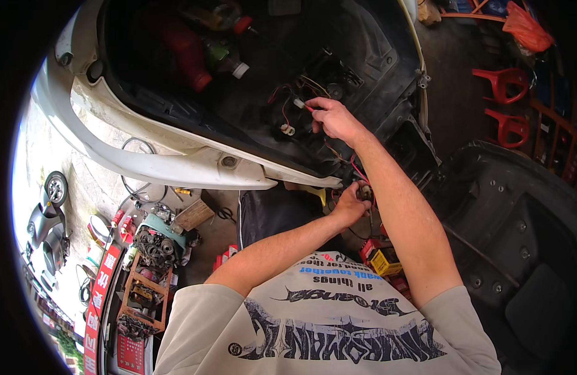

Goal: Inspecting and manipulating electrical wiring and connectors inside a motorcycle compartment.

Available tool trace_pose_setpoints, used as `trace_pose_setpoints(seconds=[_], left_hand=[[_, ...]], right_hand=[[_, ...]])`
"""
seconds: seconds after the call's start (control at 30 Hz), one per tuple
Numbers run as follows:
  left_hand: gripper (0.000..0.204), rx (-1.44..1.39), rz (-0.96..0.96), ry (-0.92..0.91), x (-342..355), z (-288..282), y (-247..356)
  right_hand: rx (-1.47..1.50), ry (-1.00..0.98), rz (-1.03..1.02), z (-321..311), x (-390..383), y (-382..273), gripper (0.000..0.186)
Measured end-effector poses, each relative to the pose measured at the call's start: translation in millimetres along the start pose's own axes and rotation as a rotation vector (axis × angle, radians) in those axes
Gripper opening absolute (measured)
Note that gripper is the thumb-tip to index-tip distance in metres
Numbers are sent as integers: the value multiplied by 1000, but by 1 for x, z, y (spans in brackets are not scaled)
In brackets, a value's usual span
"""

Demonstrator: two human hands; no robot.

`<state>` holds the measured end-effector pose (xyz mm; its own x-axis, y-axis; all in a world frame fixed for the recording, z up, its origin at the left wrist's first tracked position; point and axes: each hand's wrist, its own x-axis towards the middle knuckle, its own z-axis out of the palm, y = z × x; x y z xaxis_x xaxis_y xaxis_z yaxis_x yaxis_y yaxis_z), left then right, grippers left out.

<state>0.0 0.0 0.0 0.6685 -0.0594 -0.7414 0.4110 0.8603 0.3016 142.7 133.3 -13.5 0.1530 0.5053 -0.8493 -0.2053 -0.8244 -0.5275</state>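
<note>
- A small white connector [298,102] sits on thin wires [285,112] in the far middle of a black plastic bay [238,106], just beyond the right hand [334,117].
- Right thumb and forefinger are pinched together on a slim red piece [309,109], close against that connector; whether they touch, I cannot tell.
- The connector should be light and stiff, its wires soft and easily strained: best gripped by the housing sides.
- A second pale connector [287,130] lies nearer and slightly left.
- The left hand [350,209], nearer, has its fingers closed around a small dark part [365,193], beside a pinkish-red wire [356,166].
- Leftward curves a white body panel [176,167]; rightward lies a black moulded panel [513,250].
</note>
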Motion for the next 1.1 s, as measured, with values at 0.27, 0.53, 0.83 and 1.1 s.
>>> trace_pose_setpoints(seconds=[0.27,0.53,0.83,1.1], left_hand=[[51,-21,8,1,-2,2,4],[52,-5,-13,-2,-2,1,5],[53,-37,-8,10,-2,3,5],[53,-2,3,2,1,1,-1]], right_hand=[[-19,19,-19,0,2,3,40],[-50,33,-21,1,2,2,39],[-21,10,8,-2,-1,3,39],[-59,17,-12,-1,-1,2,40]])
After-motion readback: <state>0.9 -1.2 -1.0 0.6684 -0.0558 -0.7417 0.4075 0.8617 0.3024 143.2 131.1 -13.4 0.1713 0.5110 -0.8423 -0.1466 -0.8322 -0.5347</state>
